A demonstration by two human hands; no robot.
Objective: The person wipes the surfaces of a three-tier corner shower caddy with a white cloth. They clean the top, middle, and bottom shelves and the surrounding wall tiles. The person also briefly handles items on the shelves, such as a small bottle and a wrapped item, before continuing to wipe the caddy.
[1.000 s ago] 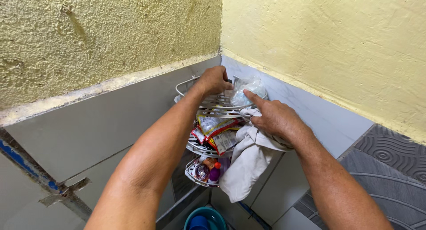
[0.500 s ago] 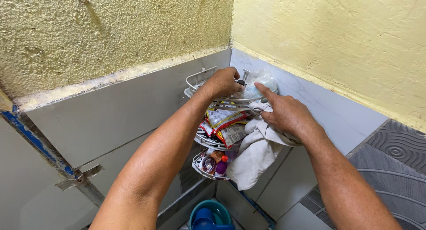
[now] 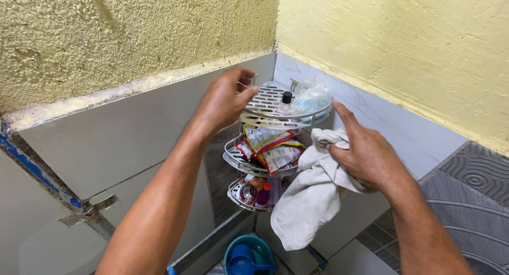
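Hands at a three-tier corner rack

Left hand (image 3: 222,101) hovers with loose, open fingers beside the top shelf (image 3: 265,102), touching nothing. Red-and-yellow sachets (image 3: 270,147) fill the middle tier; one small black-capped bottle (image 3: 286,101) and one clear bag (image 3: 310,97) sit on top. Right hand (image 3: 366,153) clutches a white cloth (image 3: 313,195) in its grip, hanging below.

A crumpled white cloth (image 3: 313,193) is gripped at its top, hanging limp beside a three-tiered metal corner rack (image 3: 265,102); upper tier perforated
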